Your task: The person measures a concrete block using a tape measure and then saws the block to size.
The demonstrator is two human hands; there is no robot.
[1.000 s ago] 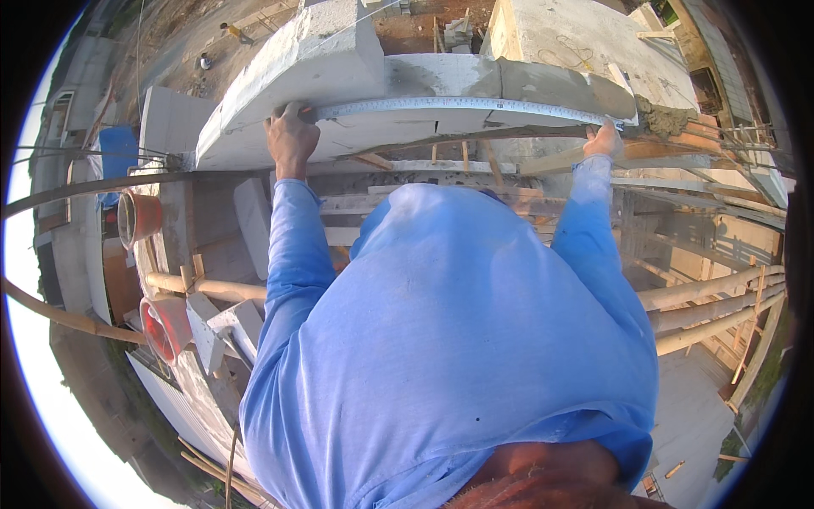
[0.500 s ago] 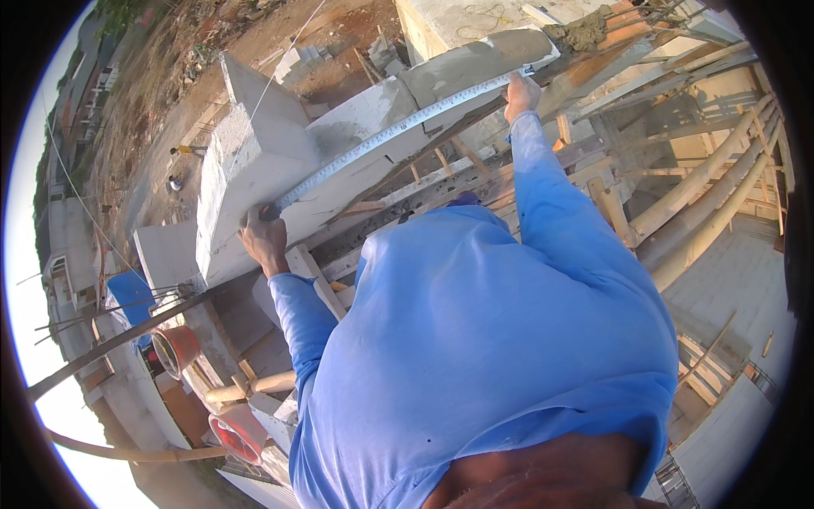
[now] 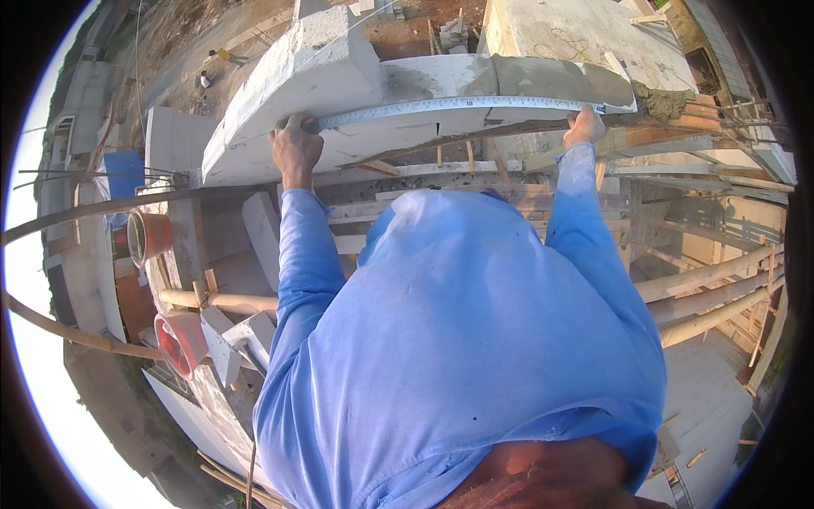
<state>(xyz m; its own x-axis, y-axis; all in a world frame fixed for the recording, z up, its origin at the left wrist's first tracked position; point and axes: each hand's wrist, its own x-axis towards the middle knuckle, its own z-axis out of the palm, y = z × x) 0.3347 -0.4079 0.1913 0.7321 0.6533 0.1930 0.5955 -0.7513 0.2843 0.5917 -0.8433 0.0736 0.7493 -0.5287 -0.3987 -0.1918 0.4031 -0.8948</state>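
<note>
A pale tape measure [image 3: 449, 104] is drawn out along the face of a low wall of light grey blocks [image 3: 432, 78]. At its left end my left hand [image 3: 297, 148] is closed round the dark tape case, close under a taller block [image 3: 339, 64]. My right hand [image 3: 585, 127] grips the tape near its far right end, by the wall's corner, with the fingers pressed against the block. Between the two hands the tape lies nearly straight against the wall. Grey mortar covers part of the wall's top on the right.
Two reddish buckets [image 3: 151, 236] stand at the left by bamboo poles [image 3: 229, 301]. A long dark pole [image 3: 127, 204] crosses at the left. Wet mortar [image 3: 666, 103] lies beyond the wall's right end. Timber poles [image 3: 721, 276] run along the right. Two people are far off on the ground below.
My view has turned, so the wall and tape now run more level across the picture. Both hands still hold the tape at its ends.
</note>
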